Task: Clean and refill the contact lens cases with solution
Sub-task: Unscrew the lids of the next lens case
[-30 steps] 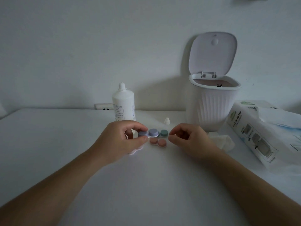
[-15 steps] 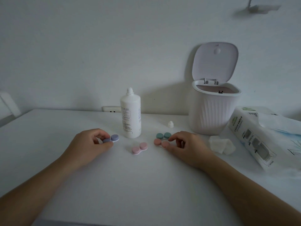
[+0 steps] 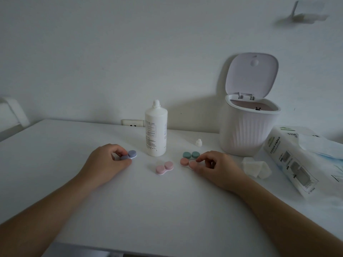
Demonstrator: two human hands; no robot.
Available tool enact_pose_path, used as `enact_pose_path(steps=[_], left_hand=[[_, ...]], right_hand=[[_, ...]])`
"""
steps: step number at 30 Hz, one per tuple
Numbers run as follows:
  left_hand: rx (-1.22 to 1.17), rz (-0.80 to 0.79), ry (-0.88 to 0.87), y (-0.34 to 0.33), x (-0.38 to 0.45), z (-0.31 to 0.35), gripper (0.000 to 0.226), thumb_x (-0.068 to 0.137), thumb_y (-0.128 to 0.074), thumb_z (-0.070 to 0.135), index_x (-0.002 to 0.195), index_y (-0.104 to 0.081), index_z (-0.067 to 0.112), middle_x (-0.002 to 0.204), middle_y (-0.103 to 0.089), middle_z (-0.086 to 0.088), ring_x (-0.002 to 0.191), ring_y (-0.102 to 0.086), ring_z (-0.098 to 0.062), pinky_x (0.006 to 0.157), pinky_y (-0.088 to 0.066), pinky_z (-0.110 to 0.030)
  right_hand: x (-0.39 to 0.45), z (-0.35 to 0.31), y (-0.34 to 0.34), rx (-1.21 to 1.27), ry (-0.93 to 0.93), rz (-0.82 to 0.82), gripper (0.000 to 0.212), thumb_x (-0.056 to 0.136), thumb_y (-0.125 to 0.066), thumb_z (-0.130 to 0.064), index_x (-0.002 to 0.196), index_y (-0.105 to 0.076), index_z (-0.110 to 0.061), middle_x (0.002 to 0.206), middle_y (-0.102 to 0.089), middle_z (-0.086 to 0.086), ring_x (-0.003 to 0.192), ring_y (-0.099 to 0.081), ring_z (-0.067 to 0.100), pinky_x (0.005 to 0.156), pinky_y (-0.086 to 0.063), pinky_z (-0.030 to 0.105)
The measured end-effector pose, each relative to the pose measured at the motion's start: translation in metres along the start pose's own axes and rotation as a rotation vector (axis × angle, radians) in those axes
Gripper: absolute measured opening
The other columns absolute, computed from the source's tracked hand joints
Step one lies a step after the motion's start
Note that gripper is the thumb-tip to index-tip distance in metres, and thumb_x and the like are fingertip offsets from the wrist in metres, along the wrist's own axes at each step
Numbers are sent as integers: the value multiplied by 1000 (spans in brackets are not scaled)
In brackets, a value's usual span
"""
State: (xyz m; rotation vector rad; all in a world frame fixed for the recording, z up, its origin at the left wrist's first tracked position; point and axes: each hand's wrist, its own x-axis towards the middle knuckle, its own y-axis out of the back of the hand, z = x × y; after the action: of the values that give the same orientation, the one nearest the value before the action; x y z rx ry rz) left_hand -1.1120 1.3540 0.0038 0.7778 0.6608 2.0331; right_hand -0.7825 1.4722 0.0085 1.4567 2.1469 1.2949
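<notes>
The left hand (image 3: pixel 104 162) pinches the purple case (image 3: pixel 129 155) at far left; the right hand (image 3: pixel 216 166) pinches the salmon case (image 3: pixel 186 162), just near the green case (image 3: pixel 190 155). I think the cases are spread apart so each can be opened. The pink case (image 3: pixel 164 167) lies free in the middle, and the solution bottle (image 3: pixel 156 130) stands uncapped behind, probably ready for filling.

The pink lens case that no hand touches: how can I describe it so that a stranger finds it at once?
Find the tall white bottle at the middle of the table. Just in front of it lies the pink lens case. Of the four cases, only it lies untouched between the two hands, with both caps pale pink.
</notes>
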Motion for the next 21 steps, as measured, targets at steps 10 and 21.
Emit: enact_pose_path(steps=[10, 21], left_hand=[[211, 42, -159, 8, -3, 20, 20, 79, -77, 50, 90, -66, 38, 91, -63, 21, 76, -54, 7, 62, -39, -21], [180, -382, -679, -48, 1, 118, 57, 77, -54, 71, 115, -70, 32, 104, -64, 20, 93, -52, 0, 85, -47, -27]], right_hand=[[12, -8, 3, -91, -29, -148, 34, 68, -70, -67, 91, -67, -41, 60, -53, -22, 52, -46, 1, 51, -30, 20], [6, -3, 11, -92, 74, -151, 24, 77, -69, -60, 85, -70, -38, 71, -61, -6, 59, -52, 6, 56, -43, 29]])
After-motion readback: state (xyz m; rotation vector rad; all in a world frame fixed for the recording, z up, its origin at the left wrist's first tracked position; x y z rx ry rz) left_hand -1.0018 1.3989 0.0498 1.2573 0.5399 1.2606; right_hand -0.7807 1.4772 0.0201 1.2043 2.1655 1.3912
